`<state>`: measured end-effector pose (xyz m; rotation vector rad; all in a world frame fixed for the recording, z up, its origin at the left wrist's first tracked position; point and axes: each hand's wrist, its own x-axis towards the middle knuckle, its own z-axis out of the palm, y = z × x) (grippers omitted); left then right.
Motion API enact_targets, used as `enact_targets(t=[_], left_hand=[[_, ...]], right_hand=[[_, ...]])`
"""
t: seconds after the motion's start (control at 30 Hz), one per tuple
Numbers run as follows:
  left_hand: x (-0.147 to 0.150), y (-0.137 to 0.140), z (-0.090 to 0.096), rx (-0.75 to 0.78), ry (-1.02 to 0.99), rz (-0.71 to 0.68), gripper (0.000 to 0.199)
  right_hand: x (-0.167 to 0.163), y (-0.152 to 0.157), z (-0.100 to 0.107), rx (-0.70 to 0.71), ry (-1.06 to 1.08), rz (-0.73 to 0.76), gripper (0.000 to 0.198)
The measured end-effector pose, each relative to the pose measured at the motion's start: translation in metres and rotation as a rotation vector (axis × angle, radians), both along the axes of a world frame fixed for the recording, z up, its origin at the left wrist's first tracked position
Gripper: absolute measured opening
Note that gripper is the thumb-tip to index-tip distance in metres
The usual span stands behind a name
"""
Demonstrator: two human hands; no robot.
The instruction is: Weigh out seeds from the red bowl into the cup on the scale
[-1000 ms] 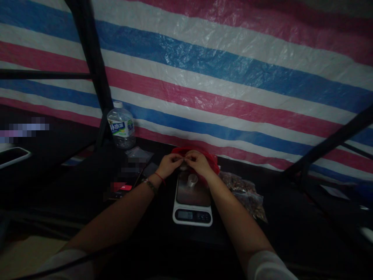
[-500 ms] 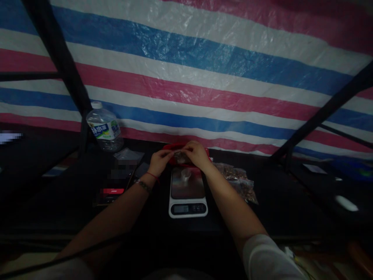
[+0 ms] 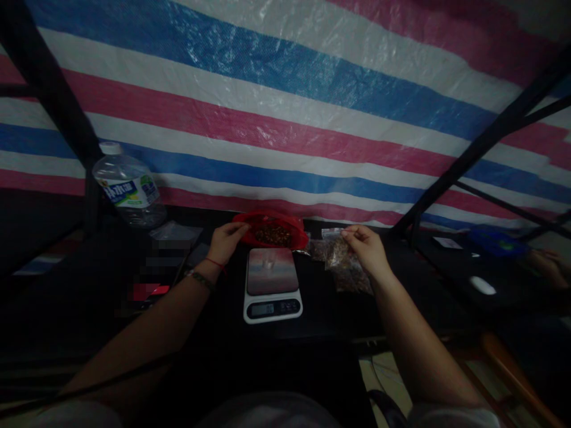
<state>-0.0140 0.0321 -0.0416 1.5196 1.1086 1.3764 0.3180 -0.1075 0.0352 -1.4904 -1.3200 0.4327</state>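
Note:
My right hand, closed in a pinch, holds the top edge of a clear zip-lock bag of brown dried pieces. That bag hangs over other filled zip-lock bags on the table. At the rim of a red plastic container, my left hand has its fingers closed on the edge. Brown bits lie inside the container. Nearer to me, between the hands, stands a white digital kitchen scale with a small clear cup on its plate. Its display digits are too blurred to read.
At the back left stands a large clear plastic bottle. Flat clear bags lie before it. Dark frame bars and a striped sheet bound the table. A white mouse and another person's hand are at right.
My right hand has moved right from above the red container to the filled bags, carrying a zip-lock bag. My left hand stays at the container's left rim. The view has shifted right.

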Motion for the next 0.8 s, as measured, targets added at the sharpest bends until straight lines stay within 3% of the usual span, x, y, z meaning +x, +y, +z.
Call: enact_targets(t=[0.1, 0.2, 0.27, 0.37, 0.5, 0.57, 0.67, 0.8], left_hand=[[-0.002, 0.0, 0.0, 0.001, 0.037, 0.007, 0.035], [-0.001, 0.001, -0.003, 0.012, 0.066, 0.014, 0.035], [0.001, 0.001, -0.006, 0.018, 0.08, 0.023, 0.035], [0.0, 0.004, -0.004, 0.037, 0.073, 0.052, 0.037], [-0.027, 0.014, 0.026, 0.055, 0.079, 0.194, 0.041], [-0.049, 0.017, 0.045, 0.051, 0.227, 0.223, 0.041], [-0.076, 0.01, 0.059, 0.037, 0.65, 0.079, 0.028], [-0.081, -0.019, 0.043, -0.047, 1.083, -0.162, 0.02]], right_hand=[[0.011, -0.006, -0.029, -0.153, -0.171, -0.009, 0.024], [0.015, -0.014, -0.048, -0.184, -0.467, -0.062, 0.023], [0.011, -0.022, -0.054, -0.166, -0.6, 0.032, 0.026], [-0.001, -0.035, -0.06, -0.172, -0.725, 0.295, 0.029], [-0.01, -0.044, -0.065, -0.2, -0.824, 0.379, 0.025], [-0.009, -0.044, -0.064, -0.165, -0.834, 0.349, 0.026], [-0.011, -0.044, -0.056, -0.056, -0.783, 0.304, 0.027], [-0.028, -0.041, -0.043, 0.055, -0.674, 0.315, 0.026]])
